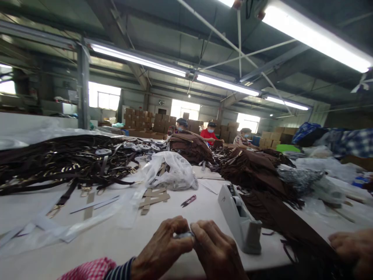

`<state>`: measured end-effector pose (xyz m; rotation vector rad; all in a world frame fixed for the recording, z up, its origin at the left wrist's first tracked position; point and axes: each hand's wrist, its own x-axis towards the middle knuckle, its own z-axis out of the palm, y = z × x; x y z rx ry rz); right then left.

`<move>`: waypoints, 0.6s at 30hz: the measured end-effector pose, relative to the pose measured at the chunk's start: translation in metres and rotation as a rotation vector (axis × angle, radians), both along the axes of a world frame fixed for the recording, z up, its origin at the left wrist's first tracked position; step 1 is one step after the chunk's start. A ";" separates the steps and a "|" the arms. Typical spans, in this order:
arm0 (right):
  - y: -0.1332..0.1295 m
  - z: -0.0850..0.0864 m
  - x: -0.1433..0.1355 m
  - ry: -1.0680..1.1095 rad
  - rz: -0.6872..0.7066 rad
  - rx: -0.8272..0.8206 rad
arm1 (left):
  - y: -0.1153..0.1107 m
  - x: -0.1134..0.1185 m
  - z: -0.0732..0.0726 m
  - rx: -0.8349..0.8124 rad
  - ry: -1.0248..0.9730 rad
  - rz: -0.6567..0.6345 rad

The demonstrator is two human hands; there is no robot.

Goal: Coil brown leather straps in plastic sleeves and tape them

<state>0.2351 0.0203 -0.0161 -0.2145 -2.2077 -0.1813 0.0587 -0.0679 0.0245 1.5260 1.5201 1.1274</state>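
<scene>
Hands [190,245] together | pinching small grey item [183,235] | dispenser [241,219] right

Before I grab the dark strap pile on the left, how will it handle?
Probably floppy: the strap pile bends and droops over itself. Likely to tangle, since straps cross in many layers. Metal clasps may swing or snag, being at loose strap ends.

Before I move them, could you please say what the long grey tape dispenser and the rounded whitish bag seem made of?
The tape dispenser looks like matte plastic, given its smooth, moulded sides, though painted metal is possible. The bag seems thin, glossy plastic film: it crinkles and lets contents show through.
</scene>
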 end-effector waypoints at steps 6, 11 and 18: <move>0.000 -0.024 -0.032 -0.022 -0.133 0.034 | -0.010 -0.033 -0.030 0.123 0.213 -0.187; 0.015 -0.028 -0.052 -0.211 -0.029 -0.132 | -0.014 -0.057 -0.041 0.087 0.226 -0.134; 0.037 0.008 -0.072 -0.191 0.319 -0.776 | 0.003 -0.089 0.014 0.118 0.302 -0.240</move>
